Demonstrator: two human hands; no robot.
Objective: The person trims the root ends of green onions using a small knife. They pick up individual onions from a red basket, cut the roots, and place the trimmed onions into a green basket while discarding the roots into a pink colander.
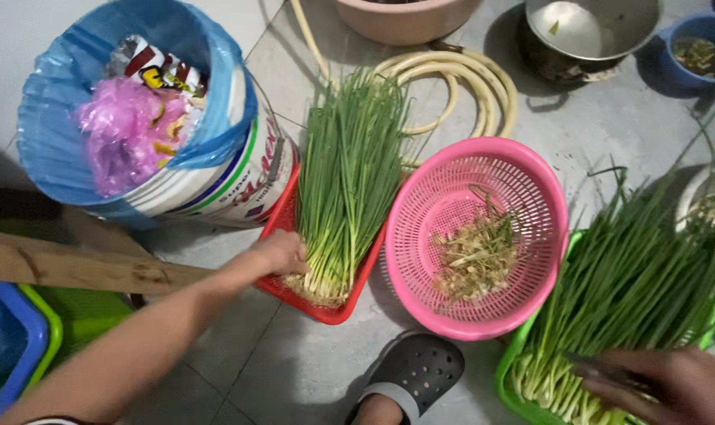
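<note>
Two hands: both mine, low in frame.
Left hand (277,253): centre-left; fingers curled against the root ends of a green onion bunch (346,177). I cannot tell if it grips them.
Bunch: lying in a red tray (332,312) on the floor, centre frame.
Right hand (672,386): lower right, blurred; fingers closed on a second onion bunch (625,291) in a green basket (508,378).
Pink basket (475,236): between the trays, holding trimmings.
Bucket (149,118): upper left, blue liner, scrap bags inside.
</note>
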